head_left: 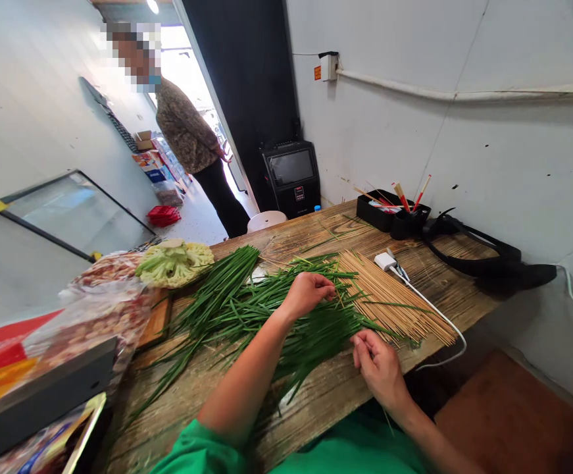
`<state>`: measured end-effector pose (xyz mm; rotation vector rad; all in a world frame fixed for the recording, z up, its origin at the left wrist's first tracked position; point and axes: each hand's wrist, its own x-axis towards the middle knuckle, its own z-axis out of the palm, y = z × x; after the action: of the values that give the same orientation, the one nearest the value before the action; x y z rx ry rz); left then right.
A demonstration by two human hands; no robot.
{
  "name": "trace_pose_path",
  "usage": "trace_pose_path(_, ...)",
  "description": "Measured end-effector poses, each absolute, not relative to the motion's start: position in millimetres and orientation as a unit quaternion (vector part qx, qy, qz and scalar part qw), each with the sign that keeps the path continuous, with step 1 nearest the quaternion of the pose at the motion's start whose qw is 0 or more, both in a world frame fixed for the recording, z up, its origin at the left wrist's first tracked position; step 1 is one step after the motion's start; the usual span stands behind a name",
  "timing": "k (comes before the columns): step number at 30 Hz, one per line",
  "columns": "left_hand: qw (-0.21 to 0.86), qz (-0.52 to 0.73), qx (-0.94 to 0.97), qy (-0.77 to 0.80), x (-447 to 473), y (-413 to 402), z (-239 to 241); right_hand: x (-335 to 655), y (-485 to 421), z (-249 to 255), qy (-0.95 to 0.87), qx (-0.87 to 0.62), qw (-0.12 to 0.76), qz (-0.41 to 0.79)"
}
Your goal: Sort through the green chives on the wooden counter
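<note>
My left fingers (316, 284) pinched chives (247, 296), right fingers (365, 345) seemingly pinched one too; skewers (395, 296) beyond them lay bare.

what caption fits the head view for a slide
Left hand and right hand sorting green chives beside bamboo skewers on a wooden table.

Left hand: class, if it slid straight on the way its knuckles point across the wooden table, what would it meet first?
The left hand lies on the long green chive leaves; pointing right, it would probably first meet the fanned pile of thin bamboo skewers, though depth is unclear.
</note>
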<state>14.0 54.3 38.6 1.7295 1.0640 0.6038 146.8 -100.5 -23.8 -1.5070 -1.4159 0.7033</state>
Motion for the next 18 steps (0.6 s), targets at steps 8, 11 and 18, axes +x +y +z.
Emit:
trace_pose_path(8, 0.395, 0.154, 0.827, 0.369, 16, 41, 50, 149, -99, -30, -0.559, -0.629, 0.458, 0.285)
trace_pose_path(11, 0.347, 0.105, 0.877, 0.315, 15, 37, 58, 152, -100, -31, -0.543, -0.626, 0.469, 0.305)
trace_pose_path(18, 0.193, 0.017, 0.913, 0.359, 15, 48, 64, 166, -90, -47, -0.498, -0.606, 0.506, 0.358)
